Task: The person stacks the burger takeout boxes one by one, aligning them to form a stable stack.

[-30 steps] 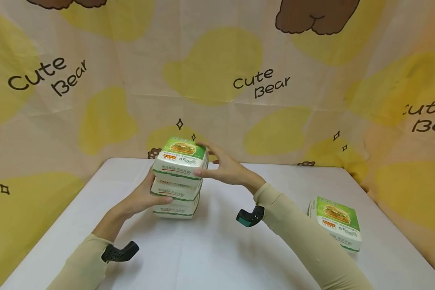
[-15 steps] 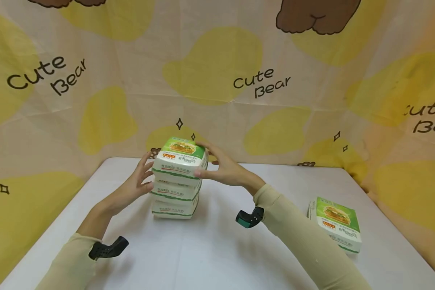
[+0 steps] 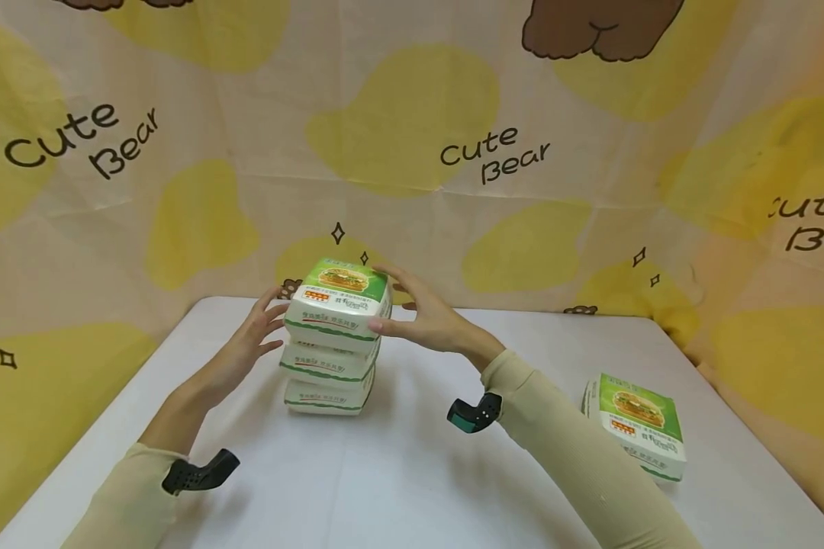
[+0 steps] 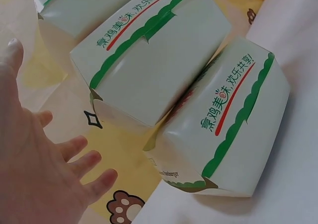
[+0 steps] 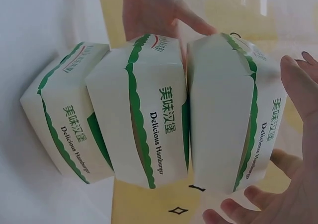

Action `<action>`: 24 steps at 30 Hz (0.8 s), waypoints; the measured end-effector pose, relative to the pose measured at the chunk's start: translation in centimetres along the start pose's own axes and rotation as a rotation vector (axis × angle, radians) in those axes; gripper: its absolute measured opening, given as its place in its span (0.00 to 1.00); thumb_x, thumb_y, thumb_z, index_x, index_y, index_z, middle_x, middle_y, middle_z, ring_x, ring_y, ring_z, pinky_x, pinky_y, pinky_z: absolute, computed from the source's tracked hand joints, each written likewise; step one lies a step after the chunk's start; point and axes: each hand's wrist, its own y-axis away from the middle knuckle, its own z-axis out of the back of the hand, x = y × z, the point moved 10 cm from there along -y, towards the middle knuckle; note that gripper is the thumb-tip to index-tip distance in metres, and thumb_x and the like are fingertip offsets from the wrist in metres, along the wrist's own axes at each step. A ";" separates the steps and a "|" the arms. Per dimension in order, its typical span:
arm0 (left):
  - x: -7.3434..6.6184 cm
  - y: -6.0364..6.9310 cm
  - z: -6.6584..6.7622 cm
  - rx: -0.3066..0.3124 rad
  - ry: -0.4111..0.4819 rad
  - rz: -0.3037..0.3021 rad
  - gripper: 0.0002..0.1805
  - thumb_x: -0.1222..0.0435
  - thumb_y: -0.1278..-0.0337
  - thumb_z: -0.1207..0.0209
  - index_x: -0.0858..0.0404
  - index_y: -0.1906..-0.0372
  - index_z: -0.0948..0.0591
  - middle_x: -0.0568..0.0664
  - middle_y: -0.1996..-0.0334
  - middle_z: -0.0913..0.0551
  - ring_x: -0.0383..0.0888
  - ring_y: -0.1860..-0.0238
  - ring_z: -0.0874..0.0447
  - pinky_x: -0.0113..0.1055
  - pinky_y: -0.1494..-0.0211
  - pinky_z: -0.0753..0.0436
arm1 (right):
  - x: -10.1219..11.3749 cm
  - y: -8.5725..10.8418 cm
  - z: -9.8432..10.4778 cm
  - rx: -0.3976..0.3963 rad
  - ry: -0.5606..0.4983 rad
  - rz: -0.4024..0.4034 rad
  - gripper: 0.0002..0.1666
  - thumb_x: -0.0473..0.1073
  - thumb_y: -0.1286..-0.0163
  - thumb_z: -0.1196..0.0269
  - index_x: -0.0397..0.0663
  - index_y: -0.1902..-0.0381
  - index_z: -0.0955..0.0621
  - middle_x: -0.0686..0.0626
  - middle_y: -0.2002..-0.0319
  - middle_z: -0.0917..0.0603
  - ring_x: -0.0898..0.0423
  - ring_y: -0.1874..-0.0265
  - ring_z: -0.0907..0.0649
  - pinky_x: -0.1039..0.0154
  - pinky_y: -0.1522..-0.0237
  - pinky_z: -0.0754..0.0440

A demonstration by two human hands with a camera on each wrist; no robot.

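The stacking step seems in hand: the right grip (image 3: 429, 316) pinches the top box (image 3: 336, 303) on two more boxes (image 3: 328, 364) on the surface (image 3: 412, 473), the left grip (image 3: 236, 354) is wide beside them, and next probably comes gentle release.

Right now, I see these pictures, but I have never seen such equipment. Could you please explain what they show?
No machine works here, only a person. The wide pictures come from a camera on the person's head, looking down; the other two come from a camera on each wrist. On the white table, three boxes stand stacked, and a fourth box sits apart at the right. The right hand has its grip on the top box; the left hand, open, is beside them and holds nothing.
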 end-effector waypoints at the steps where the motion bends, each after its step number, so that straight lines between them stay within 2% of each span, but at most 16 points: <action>1: -0.2 0.0 0.1 -0.007 -0.001 -0.006 0.36 0.42 0.21 0.73 0.44 0.18 0.67 0.63 0.19 0.60 0.69 0.20 0.63 0.73 0.25 0.54 | 0.0 0.0 0.1 -0.001 -0.001 0.003 0.51 0.61 0.36 0.33 0.67 0.20 0.44 0.51 0.20 0.44 0.41 0.21 0.42 0.38 0.27 0.35; 5: -1.1 0.2 0.7 -0.038 -0.009 -0.027 0.34 0.44 0.20 0.71 0.44 0.18 0.65 0.63 0.19 0.57 0.68 0.20 0.61 0.72 0.25 0.53 | 0.2 0.4 0.5 -0.007 0.006 0.007 0.54 0.73 0.38 0.37 0.67 0.20 0.44 0.52 0.20 0.44 0.40 0.21 0.42 0.38 0.26 0.35; 7: -1.7 0.4 0.9 -0.056 -0.012 -0.040 0.33 0.46 0.19 0.71 0.44 0.18 0.64 0.63 0.19 0.56 0.67 0.20 0.60 0.70 0.24 0.51 | 0.3 0.7 0.9 -0.016 0.020 0.005 0.55 0.75 0.38 0.38 0.67 0.20 0.45 0.52 0.20 0.45 0.40 0.22 0.42 0.38 0.26 0.35; 10: -2.6 0.5 1.4 -0.092 0.005 -0.072 0.33 0.48 0.18 0.69 0.46 0.18 0.61 0.63 0.20 0.54 0.66 0.21 0.58 0.48 0.22 0.40 | 0.3 1.5 2.0 -0.044 0.052 -0.012 0.51 0.71 0.34 0.38 0.68 0.20 0.45 0.54 0.19 0.45 0.42 0.21 0.42 0.38 0.26 0.36; 12: -3.2 0.5 1.7 -0.109 0.019 -0.097 0.33 0.49 0.18 0.68 0.48 0.18 0.60 0.63 0.21 0.53 0.66 0.21 0.57 0.32 0.28 0.35 | 0.1 2.2 2.8 -0.069 0.072 -0.030 0.48 0.66 0.32 0.38 0.70 0.20 0.45 0.55 0.20 0.45 0.42 0.22 0.41 0.37 0.26 0.35; 14: -3.4 0.5 1.8 -0.118 0.037 -0.116 0.33 0.50 0.18 0.67 0.50 0.18 0.59 0.64 0.22 0.53 0.66 0.22 0.57 0.20 0.36 0.33 | -0.3 3.2 3.4 -0.087 0.081 -0.047 0.45 0.61 0.29 0.38 0.71 0.21 0.45 0.55 0.20 0.45 0.43 0.22 0.41 0.36 0.26 0.36; 20: -3.7 0.8 1.8 -0.128 0.015 -0.128 0.31 0.52 0.17 0.67 0.48 0.18 0.58 0.65 0.21 0.52 0.67 0.23 0.55 0.16 0.38 0.33 | -1.9 7.2 4.7 -0.116 0.079 -0.057 0.44 0.54 0.27 0.37 0.67 0.20 0.45 0.51 0.19 0.46 0.42 0.21 0.42 0.36 0.26 0.37; 24: -4.2 1.0 1.9 -0.144 0.006 -0.147 0.31 0.53 0.18 0.67 0.49 0.18 0.57 0.64 0.22 0.51 0.62 0.23 0.52 0.16 0.37 0.33 | -2.1 9.7 5.9 -0.135 0.104 -0.055 0.44 0.50 0.27 0.36 0.64 0.20 0.44 0.49 0.19 0.46 0.40 0.22 0.43 0.35 0.26 0.38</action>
